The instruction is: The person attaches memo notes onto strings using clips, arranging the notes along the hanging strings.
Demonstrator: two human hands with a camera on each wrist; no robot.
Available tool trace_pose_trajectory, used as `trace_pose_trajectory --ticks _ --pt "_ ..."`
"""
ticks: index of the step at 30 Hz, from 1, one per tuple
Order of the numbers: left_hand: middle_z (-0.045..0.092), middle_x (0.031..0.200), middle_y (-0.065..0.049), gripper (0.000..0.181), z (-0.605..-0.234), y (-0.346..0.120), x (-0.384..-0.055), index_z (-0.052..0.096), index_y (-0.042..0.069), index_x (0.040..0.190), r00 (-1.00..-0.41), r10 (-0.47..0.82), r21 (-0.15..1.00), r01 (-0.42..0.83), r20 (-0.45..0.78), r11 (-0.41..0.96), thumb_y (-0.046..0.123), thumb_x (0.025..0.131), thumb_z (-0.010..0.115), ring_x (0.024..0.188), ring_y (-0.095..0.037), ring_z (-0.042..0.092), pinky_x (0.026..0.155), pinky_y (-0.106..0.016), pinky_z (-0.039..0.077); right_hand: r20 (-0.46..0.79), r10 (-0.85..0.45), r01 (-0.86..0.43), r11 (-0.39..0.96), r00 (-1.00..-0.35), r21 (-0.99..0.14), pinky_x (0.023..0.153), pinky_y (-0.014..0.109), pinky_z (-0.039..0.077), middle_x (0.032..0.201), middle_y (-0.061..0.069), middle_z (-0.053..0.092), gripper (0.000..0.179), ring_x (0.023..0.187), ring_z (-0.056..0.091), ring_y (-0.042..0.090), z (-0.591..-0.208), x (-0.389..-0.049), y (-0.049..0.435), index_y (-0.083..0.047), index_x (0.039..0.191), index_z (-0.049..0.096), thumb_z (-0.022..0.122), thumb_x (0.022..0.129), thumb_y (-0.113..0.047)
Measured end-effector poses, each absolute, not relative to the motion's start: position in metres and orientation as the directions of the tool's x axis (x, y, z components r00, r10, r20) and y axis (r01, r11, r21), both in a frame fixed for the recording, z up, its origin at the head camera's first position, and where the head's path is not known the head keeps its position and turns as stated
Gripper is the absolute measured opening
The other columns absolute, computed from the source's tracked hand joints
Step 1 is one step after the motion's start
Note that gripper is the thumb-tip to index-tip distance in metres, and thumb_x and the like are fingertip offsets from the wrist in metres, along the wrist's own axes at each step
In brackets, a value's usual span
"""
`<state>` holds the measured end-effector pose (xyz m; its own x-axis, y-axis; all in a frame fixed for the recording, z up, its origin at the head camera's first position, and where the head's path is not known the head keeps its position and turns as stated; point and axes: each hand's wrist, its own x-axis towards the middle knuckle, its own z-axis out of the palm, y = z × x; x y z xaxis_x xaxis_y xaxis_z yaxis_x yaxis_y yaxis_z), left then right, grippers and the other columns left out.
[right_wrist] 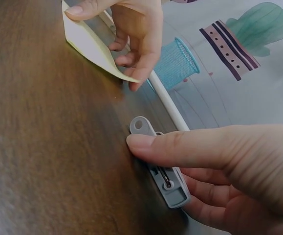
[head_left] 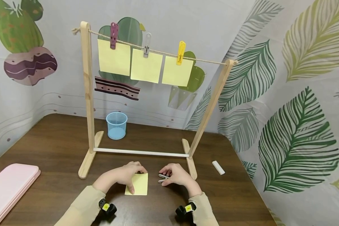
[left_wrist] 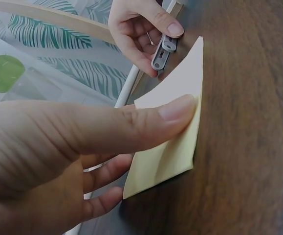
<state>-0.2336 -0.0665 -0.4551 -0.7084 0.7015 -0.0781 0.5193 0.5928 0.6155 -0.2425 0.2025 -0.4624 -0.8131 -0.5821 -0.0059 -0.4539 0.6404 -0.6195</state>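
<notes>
My left hand (head_left: 126,175) pinches a square yellow paper note (head_left: 140,184) low over the table, thumb on its face and fingers behind its edge. In the left wrist view the note (left_wrist: 173,152) bows slightly. To the right of it, my right hand (head_left: 178,175) holds a grey clothespin (head_left: 162,178) between thumb and fingers. The right wrist view shows the spring and both legs of that clothespin (right_wrist: 173,188). Behind both hands, three yellow notes hang from a rope (head_left: 209,61), under a purple clothespin (head_left: 113,36), a clear grey one (head_left: 147,45) and a yellow one (head_left: 180,52).
The wooden stand (head_left: 88,88) carries the rope, with a white bar (head_left: 141,152) across its base. A blue mesh basket (head_left: 116,126) sits behind it. At right lies a small white block (head_left: 218,167); a pink case (head_left: 12,188) lies at the table's left edge.
</notes>
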Motion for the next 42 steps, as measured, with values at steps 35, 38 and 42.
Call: trace_pose_trajectory --ticks 35,38,42 --pt "0.064 0.093 -0.002 0.046 -0.4625 -0.0698 -0.2391 0.063 0.0 0.112 -0.746 0.663 0.734 0.418 -0.06 0.536 0.015 0.073 0.084 0.081 -0.01 0.055 0.069 -0.023 0.046 0.021 -0.558 -0.453 0.651 -0.829 -0.609 0.063 0.017 0.047 0.081 -0.001 0.068 0.031 0.066 0.051 -0.004 -0.467 -0.2399 0.2 -0.007 0.094 0.074 0.088 0.069 -0.02" --pt "0.066 0.096 -0.005 0.04 -0.463 -0.0694 -0.24 0.065 -0.003 0.111 -0.756 0.651 0.736 0.403 -0.066 0.543 0.014 0.078 0.08 0.084 -0.013 0.057 0.069 -0.025 0.048 0.019 -0.555 -0.451 0.654 -0.832 -0.607 0.063 0.017 0.046 0.08 -0.002 0.068 0.032 0.066 0.051 -0.003 -0.4673 -0.2397 0.1996 -0.008 0.094 0.074 0.089 0.069 -0.021" --pt "0.069 0.099 -0.01 0.037 -0.4625 -0.0698 -0.2399 0.067 -0.005 0.109 -0.767 0.637 0.757 0.368 -0.081 0.54 0.01 0.077 0.08 0.088 -0.016 0.061 0.07 -0.027 0.051 0.021 -0.554 -0.451 0.654 -0.832 -0.607 0.062 0.017 0.046 0.08 -0.002 0.067 0.033 0.065 0.052 -0.003 -0.468 -0.2394 0.1986 -0.008 0.094 0.074 0.089 0.068 -0.021"
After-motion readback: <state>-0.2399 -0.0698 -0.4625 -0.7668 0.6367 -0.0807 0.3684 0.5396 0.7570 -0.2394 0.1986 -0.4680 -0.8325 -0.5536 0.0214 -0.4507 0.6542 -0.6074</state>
